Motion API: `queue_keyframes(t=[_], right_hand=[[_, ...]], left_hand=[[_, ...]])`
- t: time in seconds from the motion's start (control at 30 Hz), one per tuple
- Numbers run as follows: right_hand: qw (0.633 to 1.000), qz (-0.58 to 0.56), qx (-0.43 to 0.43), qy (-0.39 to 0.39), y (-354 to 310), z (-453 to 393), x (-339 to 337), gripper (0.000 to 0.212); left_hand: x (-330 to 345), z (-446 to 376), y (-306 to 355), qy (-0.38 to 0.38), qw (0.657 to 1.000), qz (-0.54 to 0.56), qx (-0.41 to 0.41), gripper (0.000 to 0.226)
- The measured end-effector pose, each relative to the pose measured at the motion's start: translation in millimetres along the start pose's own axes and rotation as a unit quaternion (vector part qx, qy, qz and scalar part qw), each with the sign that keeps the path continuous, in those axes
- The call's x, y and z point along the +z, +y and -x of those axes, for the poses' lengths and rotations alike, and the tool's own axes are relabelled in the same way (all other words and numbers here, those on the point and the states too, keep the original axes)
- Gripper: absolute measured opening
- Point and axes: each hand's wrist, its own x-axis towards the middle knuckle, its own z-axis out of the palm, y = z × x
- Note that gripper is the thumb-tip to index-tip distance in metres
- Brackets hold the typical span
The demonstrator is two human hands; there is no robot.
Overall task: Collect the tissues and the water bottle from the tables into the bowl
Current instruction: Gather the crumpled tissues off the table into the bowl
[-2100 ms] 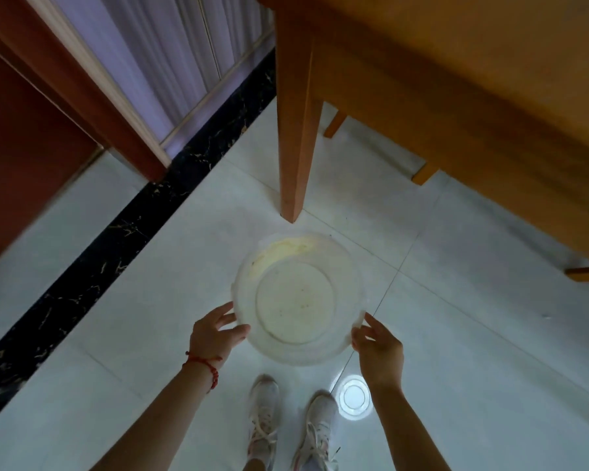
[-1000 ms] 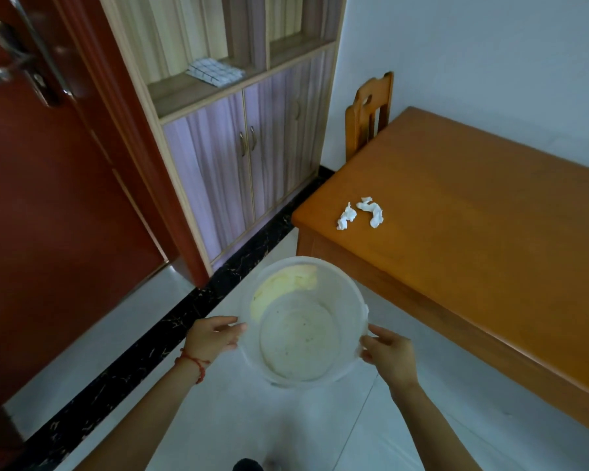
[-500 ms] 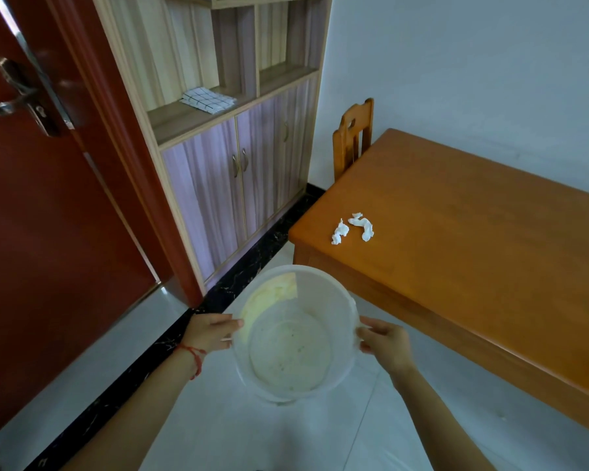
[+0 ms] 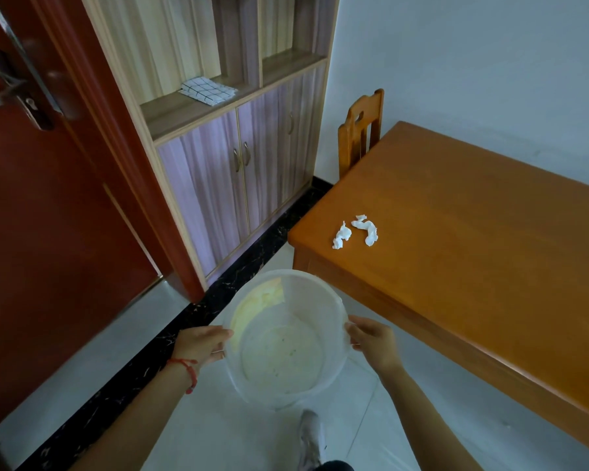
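I hold a translucent white plastic bowl [image 4: 283, 338] above the floor, in front of me. My left hand [image 4: 203, 345] grips its left rim and my right hand [image 4: 373, 345] grips its right rim. The bowl has nothing in it. Two crumpled white tissues lie close together on the near left corner of the wooden table [image 4: 473, 266]: a left tissue [image 4: 341, 235] and a right tissue [image 4: 366, 229]. No water bottle is in view.
A wooden chair [image 4: 359, 129] stands at the table's far end against the wall. A cabinet [image 4: 238, 164] with a checked cloth [image 4: 207, 91] on its shelf is to the left, beside a red door [image 4: 41, 215]. White tile floor lies below.
I lifted the bowl from the floor beside the table leg and straightened up. The view rose, so the table top with the tissues, the cabinet and the door came into sight.
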Motion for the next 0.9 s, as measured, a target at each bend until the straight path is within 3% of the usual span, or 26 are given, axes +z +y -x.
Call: queue_keyframes(t=[0.33, 0.4, 0.53, 0.67, 0.9], right_hand=[[0.997, 0.039, 0.005, -0.069, 0.2, -91.6, -20.7, 0.022], [0.998, 0.036, -0.006, -0.059, -1.7, -108.4, -23.6, 0.014], [0.999, 0.013, -0.027, -0.035, -13.2, -135.2, -28.8, 0.003], [0.998, 0.056, -0.002, -0.011, -28.0, -169.5, -29.2, 0.042], [0.995, 0.085, -0.055, 0.021, -48.1, -225.7, -13.1, 0.050]], left_hand=[[44.9, -35.4, 6.9, 0.061, 0.998, 0.007, -0.019, 0.013], [50.8, -39.9, 6.1, 0.070, 0.997, 0.021, -0.024, 0.004], [56.0, -49.2, 3.5, 0.077, 0.996, 0.027, -0.033, 0.018], [56.8, -60.2, 0.8, 0.085, 0.995, 0.026, -0.045, 0.024], [58.4, -81.8, 5.8, 0.109, 0.992, 0.028, -0.058, 0.029]])
